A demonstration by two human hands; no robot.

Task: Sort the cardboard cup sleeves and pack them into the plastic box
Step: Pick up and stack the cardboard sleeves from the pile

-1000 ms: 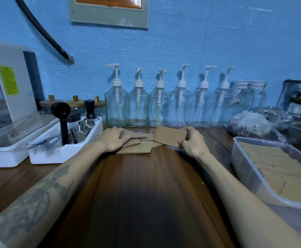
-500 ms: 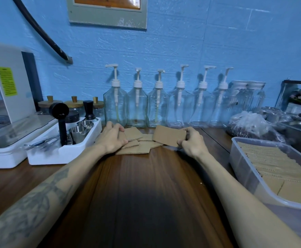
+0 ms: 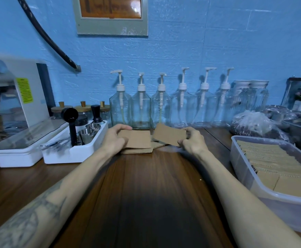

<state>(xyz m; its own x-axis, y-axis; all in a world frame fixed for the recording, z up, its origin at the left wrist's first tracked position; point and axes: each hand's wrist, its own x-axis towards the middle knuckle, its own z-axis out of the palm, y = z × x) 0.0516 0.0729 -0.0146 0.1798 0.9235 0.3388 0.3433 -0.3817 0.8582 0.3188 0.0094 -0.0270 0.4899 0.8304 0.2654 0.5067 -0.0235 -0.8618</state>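
Note:
My left hand [image 3: 114,139] grips a flat brown cardboard sleeve [image 3: 139,139] by its left end, raised a little over a few more sleeves [image 3: 137,151] lying on the wooden counter. My right hand [image 3: 192,141] pinches a second sleeve [image 3: 169,134] by its right end, tilted above the counter. The two held sleeves sit side by side, close but apart. At the right edge stands the clear plastic box [image 3: 242,169], holding rows of packed sleeves [image 3: 274,163].
Several clear pump bottles [image 3: 140,110] line the blue wall behind the sleeves. A white tray [image 3: 74,151] with metal cups and a black tamper sits at the left, beside a white coffee machine [image 3: 12,108]. A plastic bag [image 3: 253,124] and a metal sink lie at the back right.
My left hand has taken hold of a sleeve from the pile and lifted it. My right hand still holds its sleeve, with little movement.

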